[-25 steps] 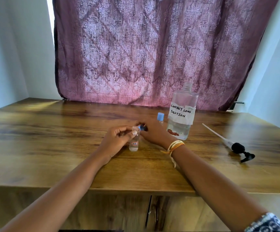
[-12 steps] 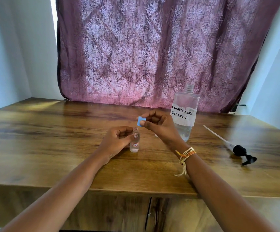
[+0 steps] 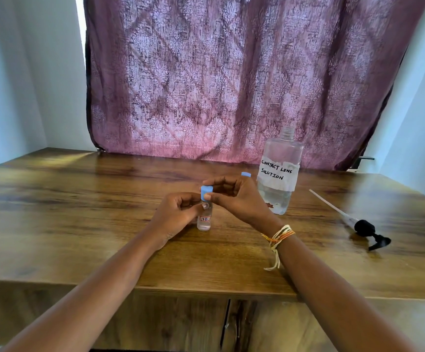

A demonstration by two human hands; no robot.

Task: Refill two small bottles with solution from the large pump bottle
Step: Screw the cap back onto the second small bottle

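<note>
A small clear bottle (image 3: 204, 221) with a red-lettered label stands upright on the wooden table (image 3: 79, 212). My left hand (image 3: 178, 214) grips its upper part. My right hand (image 3: 234, 196) pinches a blue cap (image 3: 205, 193) that sits on top of this bottle's neck. A second small bottle is mostly hidden behind my right hand; only its blue cap (image 3: 245, 174) shows. The large clear bottle (image 3: 280, 174), labelled contact lens solution, stands open at the right with liquid low in it. Its black pump head with long tube (image 3: 364, 228) lies on the table further right.
A purple patterned curtain (image 3: 231, 77) hangs behind the table against pale walls. The table's front edge (image 3: 180, 288) runs just below my forearms, with cabinet doors under it.
My right hand picked up the blue cap from the table, lifted it, and has now brought it down onto the small bottle held by my left hand.
</note>
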